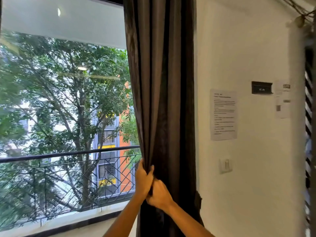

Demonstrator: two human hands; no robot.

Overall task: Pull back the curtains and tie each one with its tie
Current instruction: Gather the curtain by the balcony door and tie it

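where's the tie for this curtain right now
In the head view the tie hangs at the curtain's right edge against the white wall, just right of the right hand.

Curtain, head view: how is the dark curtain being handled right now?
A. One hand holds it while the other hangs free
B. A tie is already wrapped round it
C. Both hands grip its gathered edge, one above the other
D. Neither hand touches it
C: the left hand and the right hand both grip the gathered window-side edge of the curtain, the left one higher; no tie goes round it.
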